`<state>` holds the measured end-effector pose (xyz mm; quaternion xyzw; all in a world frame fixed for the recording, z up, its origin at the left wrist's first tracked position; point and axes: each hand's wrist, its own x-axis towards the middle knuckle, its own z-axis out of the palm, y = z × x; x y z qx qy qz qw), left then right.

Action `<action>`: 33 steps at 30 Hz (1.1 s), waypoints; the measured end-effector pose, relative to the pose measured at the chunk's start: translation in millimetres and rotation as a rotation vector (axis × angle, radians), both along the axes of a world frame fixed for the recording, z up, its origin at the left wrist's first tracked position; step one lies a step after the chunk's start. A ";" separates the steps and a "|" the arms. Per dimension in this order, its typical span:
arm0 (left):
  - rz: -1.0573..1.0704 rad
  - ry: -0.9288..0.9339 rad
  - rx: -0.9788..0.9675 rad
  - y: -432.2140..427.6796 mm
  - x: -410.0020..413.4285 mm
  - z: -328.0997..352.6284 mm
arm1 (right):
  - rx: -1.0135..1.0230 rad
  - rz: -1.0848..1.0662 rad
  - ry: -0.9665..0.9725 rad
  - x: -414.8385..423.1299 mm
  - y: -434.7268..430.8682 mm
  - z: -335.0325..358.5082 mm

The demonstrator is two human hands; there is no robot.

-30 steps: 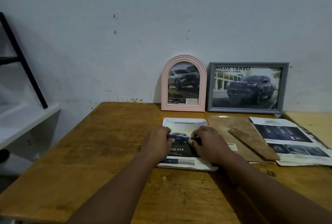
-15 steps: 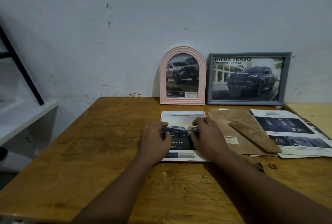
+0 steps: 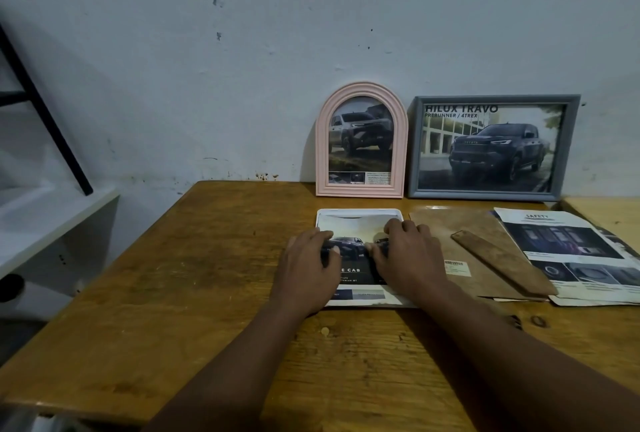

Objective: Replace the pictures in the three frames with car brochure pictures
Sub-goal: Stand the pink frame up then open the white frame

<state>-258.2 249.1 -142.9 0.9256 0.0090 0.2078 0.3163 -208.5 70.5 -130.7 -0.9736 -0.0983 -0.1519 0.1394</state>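
Centre of frame, I see both hands flat on a car brochure picture [image 3: 349, 270] that lies in a white frame [image 3: 358, 214] resting face-down on the wooden counter [image 3: 194, 258]. Left hand [image 3: 306, 267] palm down on the picture's left side, fingers spread and pressing, not clamped on anything. Right hand [image 3: 407, 260] same on the right side, fingers curled a bit toward the picture's middle, pressing rather than gripping as far as I can tell. The two hands sit near each other, a strip of the printed truck and "CAB" text showing between them. Upper centre, a pink arched frame [image 3: 360, 140] leans upright against the wall, truck picture inside. Just right of it, a grey rectangular frame [image 3: 493, 147] also leans on the wall, holding a "HILUX TRAVO" truck picture. Right of the white frame, a brown backing board [image 3: 450, 241] lies flat with a narrow brown stand piece [image 3: 502, 263] on top, barcode sticker [image 3: 456, 267] near its lower left. Far right, a brochure page [image 3: 571, 251] headed "SAFETY" lies partly under that board. Left edge, a white shelf [image 3: 41, 220] with a black diagonal bar [image 3: 45, 119] above it.
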 end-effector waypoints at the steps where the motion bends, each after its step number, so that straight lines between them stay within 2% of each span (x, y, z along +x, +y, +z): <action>1: 0.003 0.007 0.034 -0.6 0.1 -0.7 | 0.006 0.001 -0.001 -0.3 0.0 0.3; 6: 0.027 0.026 0.070 -0.6 3.5 -2.3 | 0.017 0.028 0.081 -1.2 1.4 2.9; 9: 0.029 0.023 -0.006 0.2 3.5 -1.5 | 0.057 0.038 0.145 -0.3 0.1 5.0; 14: 0.013 0.027 -0.172 5.3 2.7 -0.1 | 0.171 0.046 0.165 1.2 -4.3 6.7; 19: -0.029 0.021 -0.206 5.3 -0.3 -0.2 | 0.294 -0.010 0.176 4.1 -5.6 8.5; 23: -0.056 0.042 -0.151 4.4 -0.4 -0.5 | 0.315 -0.024 0.133 10.8 -7.1 8.2; 27: -0.067 0.048 0.017 2.6 2.4 -5.0 | 0.220 0.022 0.185 20.3 -11.3 13.5; 33: -0.046 0.088 0.131 1.7 5.1 -7.4 | -0.008 0.041 0.309 42.7 -7.7 24.5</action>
